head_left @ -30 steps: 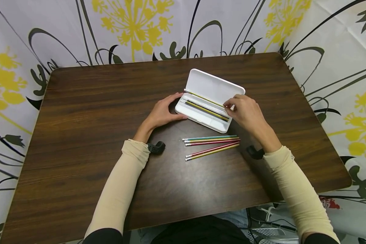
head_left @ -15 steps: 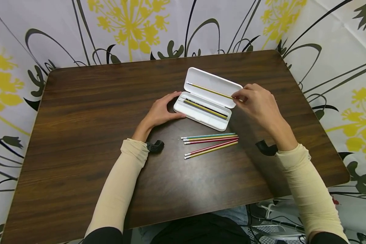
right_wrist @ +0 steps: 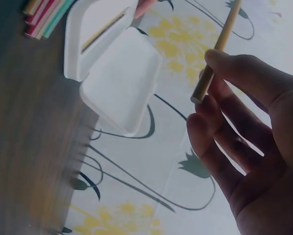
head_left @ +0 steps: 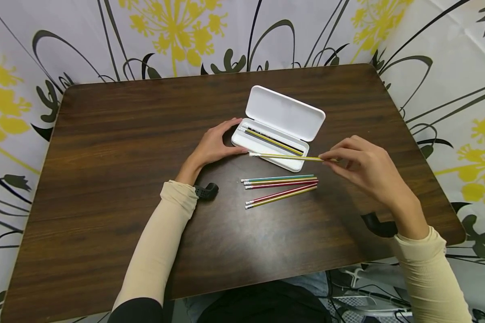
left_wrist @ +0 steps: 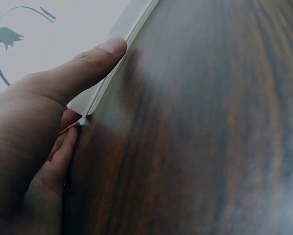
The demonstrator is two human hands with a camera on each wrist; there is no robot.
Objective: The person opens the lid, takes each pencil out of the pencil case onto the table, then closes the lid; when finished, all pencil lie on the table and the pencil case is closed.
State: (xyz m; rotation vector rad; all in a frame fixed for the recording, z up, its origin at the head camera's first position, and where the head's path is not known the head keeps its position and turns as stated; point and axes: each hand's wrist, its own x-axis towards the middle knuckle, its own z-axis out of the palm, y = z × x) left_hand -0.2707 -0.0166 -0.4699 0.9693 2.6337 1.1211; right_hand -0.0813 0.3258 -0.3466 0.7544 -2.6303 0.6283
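The right hand [head_left: 365,166] is pinching a yellow pencil [head_left: 284,156] close to one end, thumb against fingertips, the remaining fingers curving loosely. This pencil is extending leftward across the near edge of the white case [head_left: 288,166], hiding part of that edge from the head view; its height above the case is not being shown clearly. Its pale end is pointing towards the left thumb; whether they are touching cannot be told.

The left hand [head_left: 212,146] is gripping the case's left end, thumb on the near side, fingers spreading round to the far side, leaving a wide gap between.

The lid [head_left: 284,110] is standing open, leaning back. Dark and yellow pencils [head_left: 275,142] are lying inside the case. Teal, yellow and red pencils [head_left: 282,184] are lying on the brown table [head_left: 145,134] between case and person; a red-and-yellow pair [head_left: 283,197] is lying nearer the person, slightly angled. Patterned fabric [head_left: 234,22] is hanging behind.
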